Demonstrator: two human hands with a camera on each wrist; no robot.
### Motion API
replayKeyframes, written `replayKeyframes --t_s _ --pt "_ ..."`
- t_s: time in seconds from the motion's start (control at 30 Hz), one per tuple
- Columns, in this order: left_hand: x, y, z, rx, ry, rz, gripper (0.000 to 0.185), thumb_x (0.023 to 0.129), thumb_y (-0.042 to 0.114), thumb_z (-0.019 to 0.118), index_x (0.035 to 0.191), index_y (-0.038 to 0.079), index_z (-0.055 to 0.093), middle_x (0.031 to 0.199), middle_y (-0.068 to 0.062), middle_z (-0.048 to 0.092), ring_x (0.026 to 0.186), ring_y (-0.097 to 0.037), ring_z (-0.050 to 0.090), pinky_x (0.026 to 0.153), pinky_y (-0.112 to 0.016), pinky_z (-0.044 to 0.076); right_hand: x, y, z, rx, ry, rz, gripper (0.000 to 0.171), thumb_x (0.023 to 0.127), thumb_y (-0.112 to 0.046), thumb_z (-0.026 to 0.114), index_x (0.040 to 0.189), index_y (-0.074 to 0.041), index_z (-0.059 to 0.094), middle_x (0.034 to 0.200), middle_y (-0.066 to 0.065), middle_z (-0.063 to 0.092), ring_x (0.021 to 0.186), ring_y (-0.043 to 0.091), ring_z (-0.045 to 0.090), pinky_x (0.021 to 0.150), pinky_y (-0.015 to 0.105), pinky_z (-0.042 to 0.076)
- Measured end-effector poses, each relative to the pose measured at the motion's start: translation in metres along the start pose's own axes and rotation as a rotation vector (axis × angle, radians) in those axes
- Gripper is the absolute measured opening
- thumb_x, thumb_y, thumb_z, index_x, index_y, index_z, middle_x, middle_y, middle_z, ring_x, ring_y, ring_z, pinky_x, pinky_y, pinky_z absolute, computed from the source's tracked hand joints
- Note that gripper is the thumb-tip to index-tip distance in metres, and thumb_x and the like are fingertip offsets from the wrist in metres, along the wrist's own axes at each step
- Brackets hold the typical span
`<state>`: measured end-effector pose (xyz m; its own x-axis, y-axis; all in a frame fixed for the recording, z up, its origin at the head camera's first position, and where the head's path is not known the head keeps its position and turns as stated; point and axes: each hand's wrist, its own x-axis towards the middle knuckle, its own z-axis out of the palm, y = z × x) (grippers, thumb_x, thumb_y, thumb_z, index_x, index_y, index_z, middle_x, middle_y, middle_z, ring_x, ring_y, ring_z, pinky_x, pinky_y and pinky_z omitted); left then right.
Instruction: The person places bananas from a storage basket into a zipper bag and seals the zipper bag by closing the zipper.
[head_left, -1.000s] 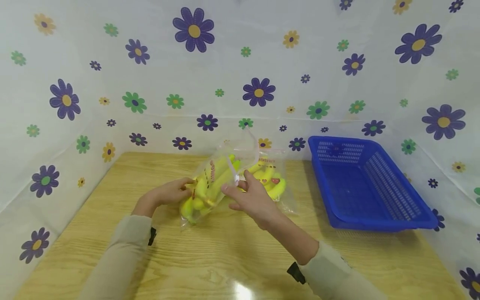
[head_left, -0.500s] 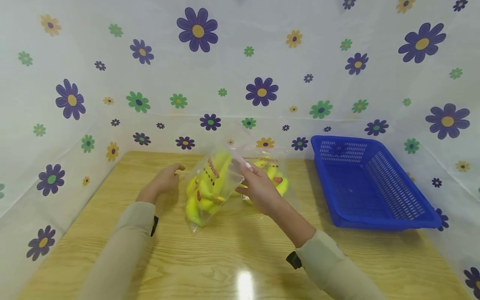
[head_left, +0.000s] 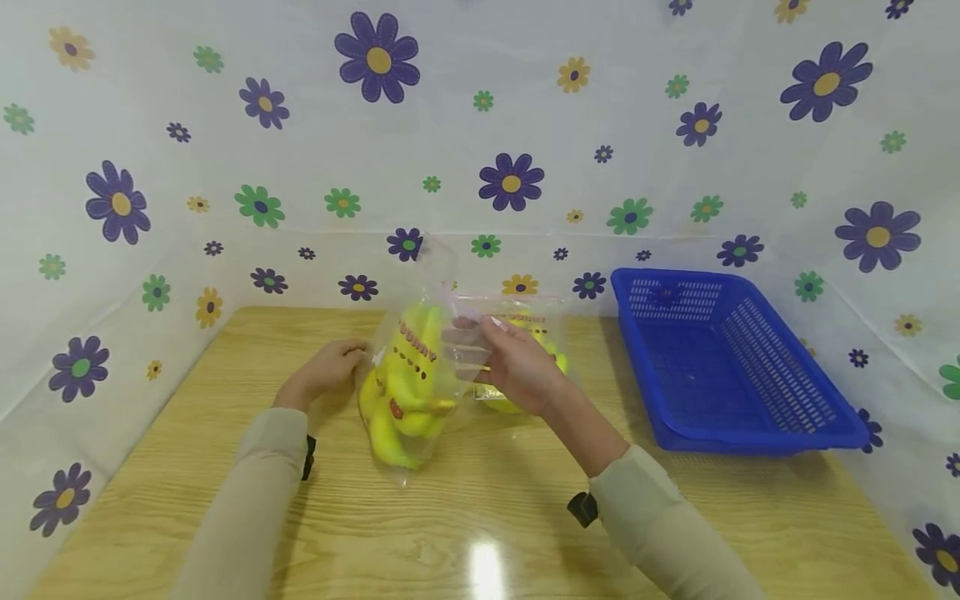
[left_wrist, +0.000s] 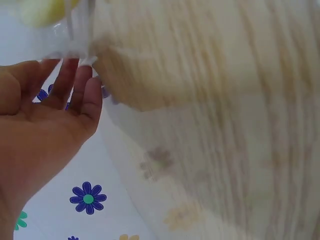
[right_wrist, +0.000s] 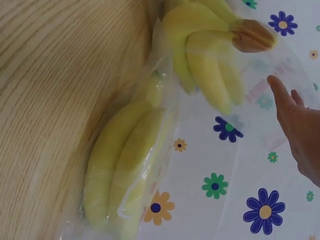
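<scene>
A: Item one, the right hand (head_left: 517,371)?

B: Fingers curled, pinching the upper edge of a clear bag of bananas (head_left: 408,379). The bag hangs just left of those fingers, its lower corner at or near the wooden table (head_left: 225,500); contact cannot be told. Yellow bananas, dark stem end, red lettering on the plastic.

A: Item two, the left hand (head_left: 324,375)?

B: Fingers straight and relaxed, gripping nothing. The fingertips (left_wrist: 80,75) sit at the bag's left side, at the plastic's edge; in the left wrist view they look to be just touching it, but the blur leaves that uncertain.

A: Item three, anything behind the right fingers?

B: A second bag of bananas (head_left: 536,329), lying on the table just beyond them, partly hidden by the hand. In the right wrist view its bunch (right_wrist: 210,55) shows above the held one (right_wrist: 122,165).

A: Item four, further off?

B: A blue slotted basket (head_left: 750,417), well to the right of the right fingers, on the table. A flower-print sheet (head_left: 510,179) behind and at both sides.
</scene>
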<state>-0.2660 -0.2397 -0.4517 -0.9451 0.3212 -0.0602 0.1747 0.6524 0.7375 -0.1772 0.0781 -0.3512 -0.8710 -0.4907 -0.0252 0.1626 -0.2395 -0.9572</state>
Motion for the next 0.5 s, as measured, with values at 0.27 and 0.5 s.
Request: replayKeyframes --t_s 0.27,0.5 --pt "-0.006 0.005 -0.002 -0.183 -0.033 -0.101 0.047 0.108 0.025 0.034 0.138 -0.007 0.050 0.143 -0.028 0.045 0.128 -0.042 0.044 0.110 -0.052 0.037 0.005 -0.001 -0.009 0.052 0.017 0.008 0.043 0.109 -0.031 0.034 0.130 0.000 0.055 0.117 0.008 0.071 0.109 0.023 0.067 0.096 0.045 0.053" --pt "-0.011 -0.006 -0.004 -0.278 -0.044 -0.104 0.041 0.107 0.036 0.040 0.106 -0.001 0.059 0.094 -0.008 0.055 0.087 -0.016 0.049 0.084 -0.030 0.043 0.008 -0.003 -0.020 0.049 0.063 -0.002 0.046 0.110 -0.031 0.033 0.136 0.003 0.051 0.121 0.016 0.069 0.106 0.025 0.069 0.093 0.045 0.054"
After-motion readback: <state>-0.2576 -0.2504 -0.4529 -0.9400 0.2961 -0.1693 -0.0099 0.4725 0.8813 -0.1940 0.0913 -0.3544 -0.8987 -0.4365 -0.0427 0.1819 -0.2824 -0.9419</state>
